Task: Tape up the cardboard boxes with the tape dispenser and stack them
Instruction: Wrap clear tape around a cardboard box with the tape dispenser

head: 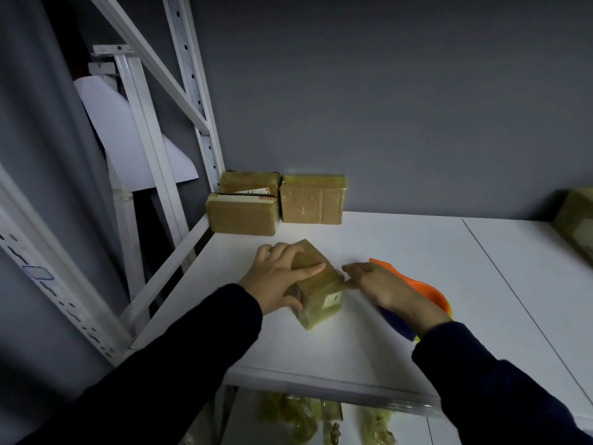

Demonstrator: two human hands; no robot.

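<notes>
Two dark sleeves (pixel 192 348) come in from the bottom of the frame, nearest to me. At the centre, the left hand (pixel 282 274) grips a small box (pixel 317 289): the thumb lies along its top and the fingers curl over its far edge. This box sits on the white shelf board (pixel 369 354), turned at an angle, and it is already shiny with tape. The right hand (pixel 385 287) is just beside it. It holds the tape dispenser (pixel 430 292), orange with a blue handle, and the forefinger reaches toward the right edge of the box. The mouth of the dispenser is hidden under the hand.

Farther back, in the left corner of the board, three taped boxes (pixel 313 200) stand close together against the grey wall (pixel 417 91). I cannot tell if two of them are stacked or one is behind the other. Another box (pixel 576 220) shows partly at the right edge of the frame. A white metal frame (pixel 189 75) rises in the upper left. Below the board, at the bottom, lie yellowish packets (pixel 288 415), blurred.
</notes>
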